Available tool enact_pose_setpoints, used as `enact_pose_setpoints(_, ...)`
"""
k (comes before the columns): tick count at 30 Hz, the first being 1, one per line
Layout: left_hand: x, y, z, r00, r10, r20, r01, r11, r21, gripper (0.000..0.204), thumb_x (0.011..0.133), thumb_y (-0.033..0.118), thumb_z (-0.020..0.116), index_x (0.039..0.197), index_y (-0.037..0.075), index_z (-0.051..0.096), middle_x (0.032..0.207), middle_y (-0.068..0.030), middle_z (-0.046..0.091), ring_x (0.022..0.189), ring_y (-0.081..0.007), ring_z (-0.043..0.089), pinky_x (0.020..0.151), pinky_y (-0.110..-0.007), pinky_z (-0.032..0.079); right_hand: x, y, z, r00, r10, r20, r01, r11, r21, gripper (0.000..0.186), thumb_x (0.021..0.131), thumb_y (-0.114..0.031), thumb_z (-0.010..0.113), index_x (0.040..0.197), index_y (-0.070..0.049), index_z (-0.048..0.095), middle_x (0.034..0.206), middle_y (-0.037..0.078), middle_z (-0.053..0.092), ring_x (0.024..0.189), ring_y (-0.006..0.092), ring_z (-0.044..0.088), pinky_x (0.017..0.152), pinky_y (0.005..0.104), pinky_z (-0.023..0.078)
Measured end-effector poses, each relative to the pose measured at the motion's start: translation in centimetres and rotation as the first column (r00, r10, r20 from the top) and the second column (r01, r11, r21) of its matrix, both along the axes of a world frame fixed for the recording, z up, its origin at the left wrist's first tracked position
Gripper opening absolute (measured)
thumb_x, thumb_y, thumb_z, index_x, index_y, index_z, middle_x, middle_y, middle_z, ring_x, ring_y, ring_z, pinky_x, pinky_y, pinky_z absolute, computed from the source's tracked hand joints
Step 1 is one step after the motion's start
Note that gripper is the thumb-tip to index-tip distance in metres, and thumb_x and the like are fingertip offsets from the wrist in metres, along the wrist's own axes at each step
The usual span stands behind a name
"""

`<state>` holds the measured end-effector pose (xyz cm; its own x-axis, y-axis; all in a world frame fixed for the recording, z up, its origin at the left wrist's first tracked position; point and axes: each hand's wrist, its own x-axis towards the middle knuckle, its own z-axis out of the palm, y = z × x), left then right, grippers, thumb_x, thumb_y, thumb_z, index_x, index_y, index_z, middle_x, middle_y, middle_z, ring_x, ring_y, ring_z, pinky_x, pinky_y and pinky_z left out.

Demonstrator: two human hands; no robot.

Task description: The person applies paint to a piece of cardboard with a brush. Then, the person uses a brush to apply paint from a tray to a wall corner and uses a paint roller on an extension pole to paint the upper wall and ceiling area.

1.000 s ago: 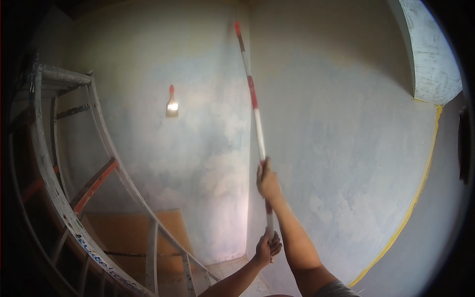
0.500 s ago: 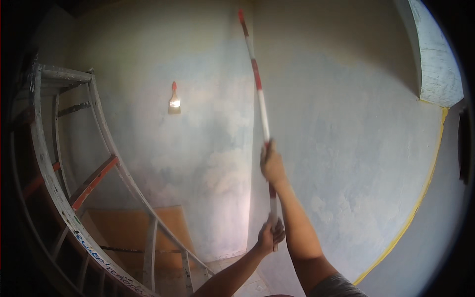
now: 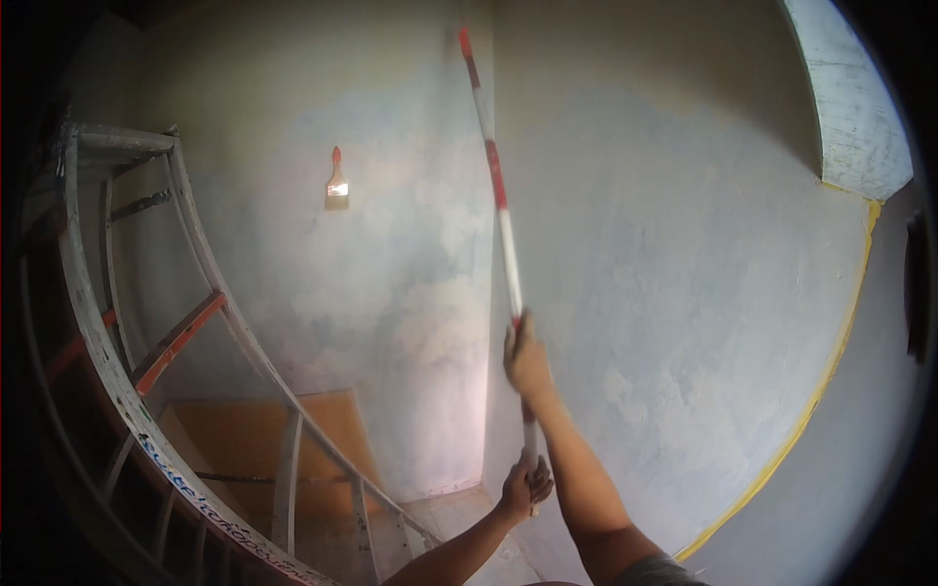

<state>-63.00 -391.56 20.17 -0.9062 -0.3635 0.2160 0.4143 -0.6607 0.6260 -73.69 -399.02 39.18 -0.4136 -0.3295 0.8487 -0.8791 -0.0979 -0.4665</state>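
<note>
A long red-and-white striped pole rises in front of me, its top leaning slightly left beside the corner where two walls meet. My right hand is closed around its middle part. Lower down, my left hand grips it close to the bottom end, which pokes out below the fingers. The red tip is up near the top of the view; whether it touches the wall I cannot tell. Both walls have a cloudy blue-grey and whitish painted finish, the left wall with pinkish patches.
A paint-spattered metal stepladder with an orange-red rung stands at the left. Behind its legs a brown board leans against the wall. A paintbrush with a red handle tip appears against the left wall. Yellow tape edges the right wall.
Both hands and the pole have come down together, the tip lower and a little further left. My grip on the pole looks the same. The whole view has shifted slightly.
</note>
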Motion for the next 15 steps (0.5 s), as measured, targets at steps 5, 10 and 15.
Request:
enact_pose_setpoints(5, -0.6, -1.0, 3.4, 0.998, 0.051, 0.024, -0.051, 0.998, -0.029, 0.057, 0.107, 0.059, 0.039, 0.071, 0.014, 0.04, 0.052, 0.0033, 0.028, 0.038, -0.0096, 0.023, 0.038, -0.026, 0.02, 0.5, 0.7, 4.7, 0.993, 0.11, 0.045, -0.111, 0.994, 0.016, 0.038, 0.105, -0.019, 0.048, 0.137, 0.0, 0.037, 0.083, 0.036, 0.066, 0.078, 0.0552, 0.065, 0.065, 0.0609, 0.053)
enact_pose_setpoints(10, 0.1, -0.6, 0.6, 0.999, 0.034, -0.01, -0.035, 0.999, -0.034, 0.056, 0.106, 0.06, 0.04, 0.072, 0.015, 0.041, 0.052, 0.0041, 0.026, 0.038, -0.0098, 0.023, 0.038, -0.027, 0.02, 1.2, 0.4, 0.8, 0.996, 0.085, 0.011, -0.086, 0.996, 0.032, 0.039, 0.105, -0.018, 0.048, 0.137, -0.001, 0.034, 0.083, 0.034, 0.067, 0.08, 0.0552, 0.065, 0.068, 0.0604, 0.053)
enact_pose_setpoints(15, 0.5, 0.4, 1.4, 1.0, -0.005, -0.031, 0.004, 0.999, -0.037, 0.057, 0.106, 0.061, 0.039, 0.071, 0.016, 0.039, 0.052, 0.0041, 0.027, 0.038, -0.0092, 0.023, 0.038, -0.026, 0.019, 1.2, 1.3, 2.0, 0.99, 0.12, 0.077, -0.125, 0.99, 0.067, 0.043, 0.105, -0.019, 0.048, 0.141, -0.001, 0.031, 0.079, 0.036, 0.065, 0.079, 0.0561, 0.064, 0.067, 0.0607, 0.053)
